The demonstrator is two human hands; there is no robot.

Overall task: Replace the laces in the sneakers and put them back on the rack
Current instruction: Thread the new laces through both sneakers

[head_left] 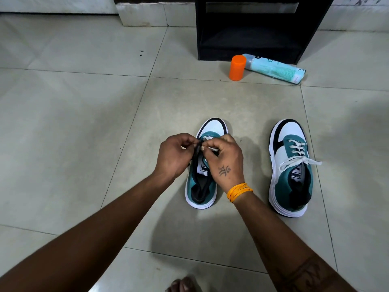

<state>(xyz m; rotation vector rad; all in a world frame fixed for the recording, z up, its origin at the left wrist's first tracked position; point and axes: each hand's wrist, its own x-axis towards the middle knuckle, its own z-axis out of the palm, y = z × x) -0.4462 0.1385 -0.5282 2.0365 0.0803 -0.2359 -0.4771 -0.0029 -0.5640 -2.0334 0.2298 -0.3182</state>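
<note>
- Two sneakers stand side by side on the tiled floor, toes pointing toward the dark rack at the far edge of the floor.
- The left sneaker is teal, white and black; both hands are bent over its front half.
- The left hand has its fingers curled in, thumb and forefinger pinched tight on the dark edge of the tongue near the eyelets.
- The right hand is closed as well, fingertips nipping a white lace just over the tongue; a small tattoo marks the back of this hand and an orange thread band circles the wrist.
- How far this lace is threaded cannot be told, as the hands cover the eyelets.
- The right sneaker sits apart toward the right edge of the floor, laced in white, with loose ends spread across its opening.
- An orange cap stands upright just in front of the rack, touching the end of a pale blue bottle lying on its side.
- Bare toes show at the near edge of the floor.
</note>
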